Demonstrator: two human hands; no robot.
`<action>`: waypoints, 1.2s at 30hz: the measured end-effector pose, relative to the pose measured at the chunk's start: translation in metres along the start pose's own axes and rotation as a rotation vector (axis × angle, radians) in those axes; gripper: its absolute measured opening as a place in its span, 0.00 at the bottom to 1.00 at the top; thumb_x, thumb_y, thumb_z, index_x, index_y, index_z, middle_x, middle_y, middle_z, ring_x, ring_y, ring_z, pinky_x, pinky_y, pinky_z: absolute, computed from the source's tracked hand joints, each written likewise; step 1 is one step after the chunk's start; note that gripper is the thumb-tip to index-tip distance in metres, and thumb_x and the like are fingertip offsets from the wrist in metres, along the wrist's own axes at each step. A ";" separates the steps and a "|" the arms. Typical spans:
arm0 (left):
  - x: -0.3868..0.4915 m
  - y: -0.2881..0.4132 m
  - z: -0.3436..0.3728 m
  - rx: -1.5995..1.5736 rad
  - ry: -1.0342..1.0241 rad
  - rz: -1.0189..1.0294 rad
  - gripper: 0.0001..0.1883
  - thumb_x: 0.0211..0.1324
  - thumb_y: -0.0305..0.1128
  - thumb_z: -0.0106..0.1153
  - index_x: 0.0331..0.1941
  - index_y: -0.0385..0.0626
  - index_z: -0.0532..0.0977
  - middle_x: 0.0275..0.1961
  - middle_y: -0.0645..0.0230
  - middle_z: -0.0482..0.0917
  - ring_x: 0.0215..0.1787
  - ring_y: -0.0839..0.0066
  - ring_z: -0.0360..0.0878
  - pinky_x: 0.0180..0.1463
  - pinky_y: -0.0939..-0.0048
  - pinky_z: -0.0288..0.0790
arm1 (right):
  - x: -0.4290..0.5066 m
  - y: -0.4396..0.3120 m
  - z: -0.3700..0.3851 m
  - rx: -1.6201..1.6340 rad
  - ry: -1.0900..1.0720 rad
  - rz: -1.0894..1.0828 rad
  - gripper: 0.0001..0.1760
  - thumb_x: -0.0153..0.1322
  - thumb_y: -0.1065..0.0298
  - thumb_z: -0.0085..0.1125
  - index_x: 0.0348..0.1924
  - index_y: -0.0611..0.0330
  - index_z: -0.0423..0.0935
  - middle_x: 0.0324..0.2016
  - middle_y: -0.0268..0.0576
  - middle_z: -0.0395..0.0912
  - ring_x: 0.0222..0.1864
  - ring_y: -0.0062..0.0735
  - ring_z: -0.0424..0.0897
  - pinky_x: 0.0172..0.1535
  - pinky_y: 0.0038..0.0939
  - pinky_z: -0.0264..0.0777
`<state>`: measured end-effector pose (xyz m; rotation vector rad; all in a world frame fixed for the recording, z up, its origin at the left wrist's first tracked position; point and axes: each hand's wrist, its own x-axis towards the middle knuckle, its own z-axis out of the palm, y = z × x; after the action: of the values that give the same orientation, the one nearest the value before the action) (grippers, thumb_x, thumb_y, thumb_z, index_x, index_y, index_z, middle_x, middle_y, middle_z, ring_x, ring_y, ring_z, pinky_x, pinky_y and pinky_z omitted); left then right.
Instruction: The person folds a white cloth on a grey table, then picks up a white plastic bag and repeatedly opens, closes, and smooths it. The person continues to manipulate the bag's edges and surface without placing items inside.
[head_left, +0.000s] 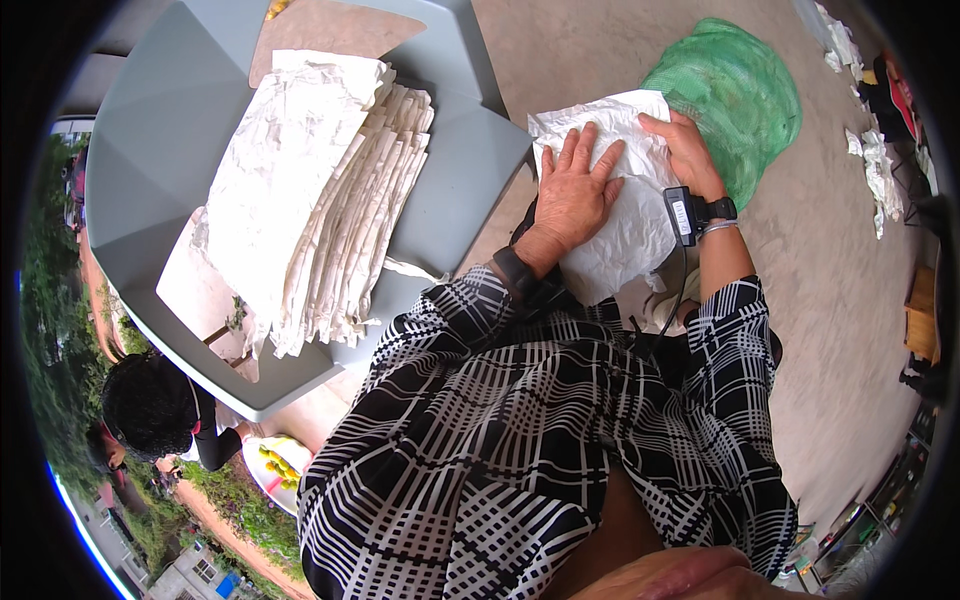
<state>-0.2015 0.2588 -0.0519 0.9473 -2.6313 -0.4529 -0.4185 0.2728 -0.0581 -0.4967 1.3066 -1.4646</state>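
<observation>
My left hand (577, 180) lies flat on crumpled white paper (622, 232) over my lap, palm down and fingers spread. At the paper's upper right edge is my right hand (686, 150), its thumb on top and its other fingers hidden beneath. A thick stack of creased white paper sheets (285, 172) rests to the left on grey plastic furniture (142, 172) with large cut-outs. Close beyond my right hand, a green mesh sack (735, 97) is on the concrete floor.
Another person (150, 405) crouches at the lower left near a white container (259, 465) with yellow-green fruit (279, 469). Scraps of white paper (879, 176) lie on the floor at the far right, above a wooden box (921, 315). A cable hangs from my right wrist device (681, 214).
</observation>
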 end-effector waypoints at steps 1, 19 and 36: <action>0.000 0.000 0.000 0.001 -0.002 0.004 0.28 0.66 0.50 0.49 0.69 0.62 0.62 0.75 0.54 0.53 0.76 0.51 0.51 0.72 0.36 0.46 | -0.001 -0.001 -0.001 -0.001 -0.017 0.008 0.15 0.67 0.74 0.63 0.47 0.69 0.76 0.40 0.42 0.81 0.39 0.29 0.81 0.43 0.30 0.77; 0.035 -0.031 -0.053 -1.471 0.116 -0.662 0.29 0.61 0.37 0.63 0.60 0.31 0.67 0.57 0.51 0.76 0.56 0.64 0.76 0.60 0.64 0.70 | -0.023 -0.015 -0.009 0.014 -0.083 -0.150 0.16 0.71 0.72 0.62 0.51 0.64 0.77 0.46 0.36 0.80 0.45 0.23 0.78 0.51 0.26 0.72; 0.046 -0.045 -0.043 -1.449 0.161 -0.531 0.08 0.59 0.25 0.62 0.42 0.37 0.81 0.39 0.66 0.85 0.38 0.76 0.82 0.45 0.71 0.77 | -0.021 -0.022 -0.003 -0.143 -0.039 -0.308 0.15 0.67 0.70 0.66 0.45 0.62 0.79 0.40 0.33 0.81 0.43 0.22 0.78 0.51 0.26 0.69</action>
<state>-0.1936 0.1873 -0.0231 0.9483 -1.1926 -1.8761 -0.4227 0.2895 -0.0327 -0.8470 1.3534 -1.6081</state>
